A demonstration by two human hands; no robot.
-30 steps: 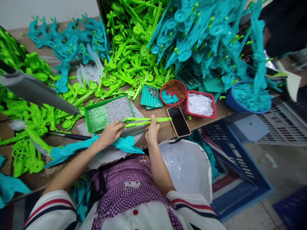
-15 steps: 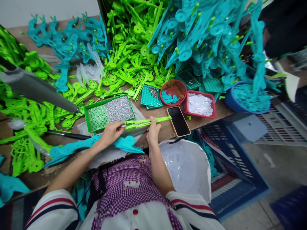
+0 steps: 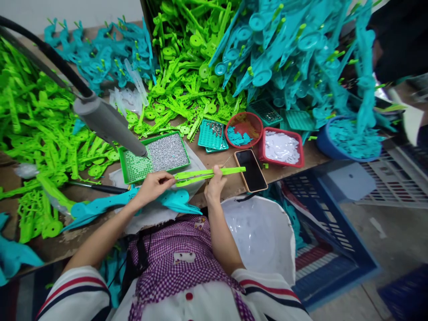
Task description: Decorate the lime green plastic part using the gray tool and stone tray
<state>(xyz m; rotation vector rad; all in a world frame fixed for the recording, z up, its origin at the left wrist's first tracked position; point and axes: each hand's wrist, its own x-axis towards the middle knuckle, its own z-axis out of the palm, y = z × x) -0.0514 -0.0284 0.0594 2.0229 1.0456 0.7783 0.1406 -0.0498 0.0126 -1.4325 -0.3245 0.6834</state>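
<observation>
Green plastic strip (image 3: 209, 174) lies level across the near edge of your desk (image 3: 214, 157), pinched at both ends of your grip: your left hand (image 3: 152, 186) closes on its left end, your right hand (image 3: 214, 185) grips it near the middle. Its free tip reaches over the black phone (image 3: 251, 169). Just behind it sits the green tray (image 3: 152, 157) of small silver parts, with the grey tool (image 3: 107, 122) pointing down into it.
</observation>
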